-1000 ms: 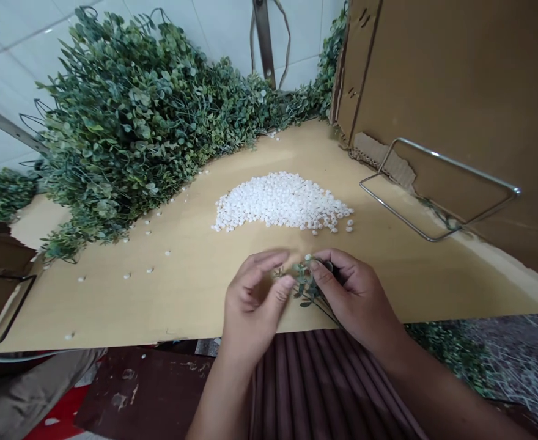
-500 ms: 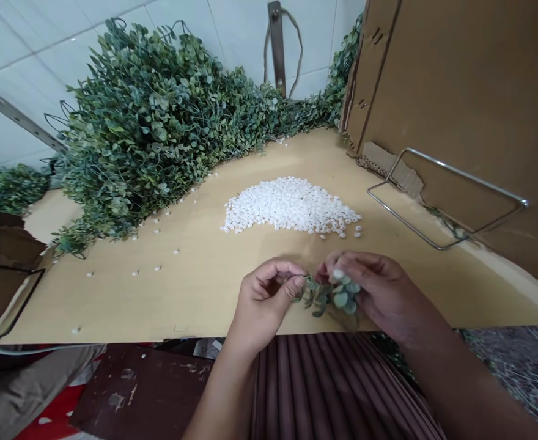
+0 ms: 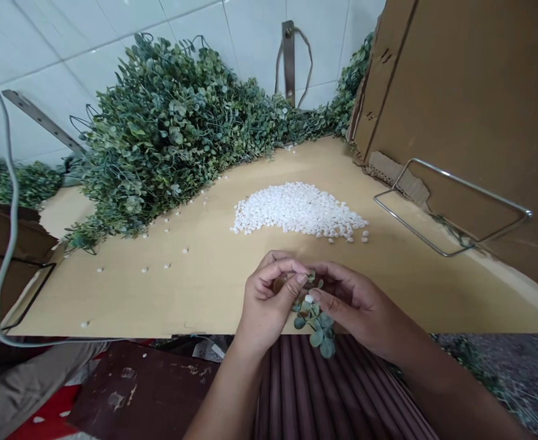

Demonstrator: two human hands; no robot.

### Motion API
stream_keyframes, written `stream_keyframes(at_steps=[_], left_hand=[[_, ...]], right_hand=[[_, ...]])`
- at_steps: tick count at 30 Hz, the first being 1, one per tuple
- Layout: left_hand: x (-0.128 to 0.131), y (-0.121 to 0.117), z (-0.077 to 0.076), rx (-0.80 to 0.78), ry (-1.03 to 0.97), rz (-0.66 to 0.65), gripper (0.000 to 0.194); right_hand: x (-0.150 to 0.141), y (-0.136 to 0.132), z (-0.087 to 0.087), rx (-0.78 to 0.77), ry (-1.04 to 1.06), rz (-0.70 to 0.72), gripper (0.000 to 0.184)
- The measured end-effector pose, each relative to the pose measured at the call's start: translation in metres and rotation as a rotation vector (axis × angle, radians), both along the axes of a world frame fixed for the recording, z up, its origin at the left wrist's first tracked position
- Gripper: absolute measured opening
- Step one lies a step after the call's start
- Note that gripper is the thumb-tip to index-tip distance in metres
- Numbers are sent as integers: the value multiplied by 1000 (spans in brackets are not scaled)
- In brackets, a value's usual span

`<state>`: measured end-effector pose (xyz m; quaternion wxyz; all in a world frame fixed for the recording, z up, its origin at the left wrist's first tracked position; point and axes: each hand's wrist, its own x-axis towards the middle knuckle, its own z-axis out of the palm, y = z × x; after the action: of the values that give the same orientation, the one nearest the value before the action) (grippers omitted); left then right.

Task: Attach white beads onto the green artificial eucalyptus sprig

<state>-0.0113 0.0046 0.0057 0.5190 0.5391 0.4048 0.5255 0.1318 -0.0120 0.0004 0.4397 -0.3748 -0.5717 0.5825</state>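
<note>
Between my two hands, over the table's front edge, is a small artificial leaf sprig point(image 3: 321, 333) with round grey-green leaves hanging down. My left hand point(image 3: 269, 293) pinches the sprig's upper end between thumb and forefinger. A small white bead point(image 3: 309, 299) sits at the thumb tip of my right hand point(image 3: 351, 299), against the sprig's stem. My right fingers curl behind the sprig and are partly hidden. Beyond my hands lies a heap of white beads point(image 3: 296, 211) on the tan tabletop point(image 3: 205, 299).
A big pile of artificial greenery point(image 3: 172, 128) stands at the back left against the tiled wall. A cardboard box point(image 3: 471, 91) and a bent metal wire frame point(image 3: 452, 177) are on the right. Loose beads dot the left side, where a grey cable point(image 3: 10, 183) hangs.
My right hand has moved left, close to my left hand. The sprig's leaves now hang downward, and the white bead has come to the stem near my left fingertips. The camera view has shifted slightly.
</note>
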Motion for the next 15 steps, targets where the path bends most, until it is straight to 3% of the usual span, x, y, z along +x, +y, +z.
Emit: stream_keyframes(at_steps=[5, 10, 13, 15], left_hand=[[-2, 2, 3, 8, 21, 31, 5], [-8, 6, 6, 25, 101, -33, 5], [-18, 15, 6, 75, 265, -59, 6], [-30, 28, 7, 147, 449, -7, 9]], right_hand=[[-3, -2, 1, 103, -165, -145, 20], [-2, 2, 3, 176, -216, -185, 22], [-1, 5, 3, 182, -231, -202, 25], [1, 6, 2, 167, -248, -220, 24]])
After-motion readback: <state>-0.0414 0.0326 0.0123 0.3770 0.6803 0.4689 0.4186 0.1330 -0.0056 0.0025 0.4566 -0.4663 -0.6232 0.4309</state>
